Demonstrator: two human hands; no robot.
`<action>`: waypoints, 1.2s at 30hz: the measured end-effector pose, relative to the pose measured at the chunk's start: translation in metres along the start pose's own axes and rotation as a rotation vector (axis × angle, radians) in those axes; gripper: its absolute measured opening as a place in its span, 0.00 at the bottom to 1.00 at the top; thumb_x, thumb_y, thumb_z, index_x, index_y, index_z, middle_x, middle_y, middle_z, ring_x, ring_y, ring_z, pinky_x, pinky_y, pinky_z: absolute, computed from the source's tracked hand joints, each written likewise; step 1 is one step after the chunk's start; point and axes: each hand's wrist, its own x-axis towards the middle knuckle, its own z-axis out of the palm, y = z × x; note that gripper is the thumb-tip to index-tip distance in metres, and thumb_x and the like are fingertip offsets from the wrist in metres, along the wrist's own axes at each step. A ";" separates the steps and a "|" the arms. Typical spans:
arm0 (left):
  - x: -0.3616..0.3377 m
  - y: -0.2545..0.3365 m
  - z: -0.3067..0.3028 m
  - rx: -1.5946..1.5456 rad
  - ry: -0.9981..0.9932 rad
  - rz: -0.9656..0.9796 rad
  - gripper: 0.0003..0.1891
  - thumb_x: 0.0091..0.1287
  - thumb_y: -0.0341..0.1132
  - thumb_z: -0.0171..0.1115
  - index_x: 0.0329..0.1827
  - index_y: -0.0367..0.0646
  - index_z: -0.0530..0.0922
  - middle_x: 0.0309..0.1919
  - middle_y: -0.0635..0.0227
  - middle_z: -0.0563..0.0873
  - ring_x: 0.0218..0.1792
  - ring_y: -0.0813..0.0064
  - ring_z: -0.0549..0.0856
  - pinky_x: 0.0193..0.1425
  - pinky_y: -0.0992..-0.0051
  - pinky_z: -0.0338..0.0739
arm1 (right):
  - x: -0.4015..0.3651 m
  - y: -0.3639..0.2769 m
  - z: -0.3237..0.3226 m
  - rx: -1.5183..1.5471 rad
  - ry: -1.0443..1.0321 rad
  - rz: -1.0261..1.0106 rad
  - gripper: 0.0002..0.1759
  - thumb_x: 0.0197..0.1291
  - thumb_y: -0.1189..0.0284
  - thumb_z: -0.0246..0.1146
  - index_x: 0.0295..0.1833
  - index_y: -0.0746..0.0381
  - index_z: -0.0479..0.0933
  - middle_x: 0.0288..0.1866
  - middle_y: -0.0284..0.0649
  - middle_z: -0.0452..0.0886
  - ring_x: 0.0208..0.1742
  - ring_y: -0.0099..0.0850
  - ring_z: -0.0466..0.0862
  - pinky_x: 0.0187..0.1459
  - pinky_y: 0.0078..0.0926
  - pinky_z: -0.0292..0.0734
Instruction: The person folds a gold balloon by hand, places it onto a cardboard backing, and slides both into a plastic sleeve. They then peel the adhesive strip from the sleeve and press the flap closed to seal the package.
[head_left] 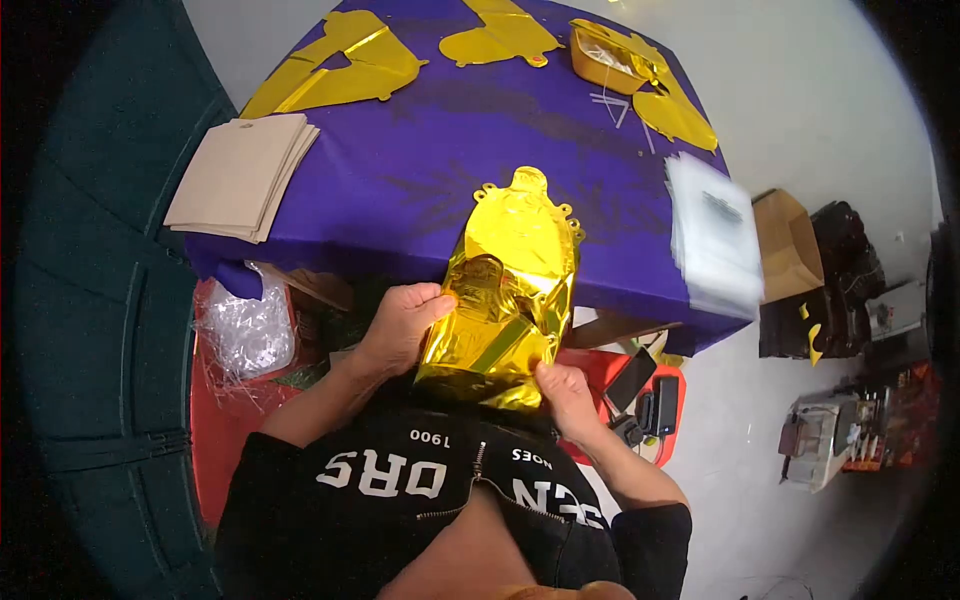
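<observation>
A shiny gold foil piece (515, 240) with a rounded top and small loops along its edges lies partly on the purple table and hangs over its front edge. Its lower part is folded or creased. My left hand (405, 325) grips the left side, thumb on top. At the lower right side, my right hand (568, 395) pinches the foil between thumb and fingers. Both hands are just in front of the table edge, close to my body.
Stacked beige sheets (240, 175) lie at the table's left, clear plastic sleeves (712, 235) at its right. Along the back are flat gold foils (345, 65) and a yellow basket (603, 62) with white strips. Below are a red stool (215, 440) and a red tray (675, 400) with phones.
</observation>
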 end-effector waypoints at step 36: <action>-0.008 0.010 0.000 -0.007 -0.115 0.019 0.14 0.75 0.27 0.50 0.57 0.26 0.75 0.50 0.56 0.85 0.48 0.71 0.87 0.56 0.71 0.82 | 0.043 -0.041 0.011 0.263 -0.013 0.020 0.10 0.69 0.75 0.64 0.51 0.68 0.83 0.45 0.36 0.87 0.40 0.21 0.84 0.43 0.22 0.79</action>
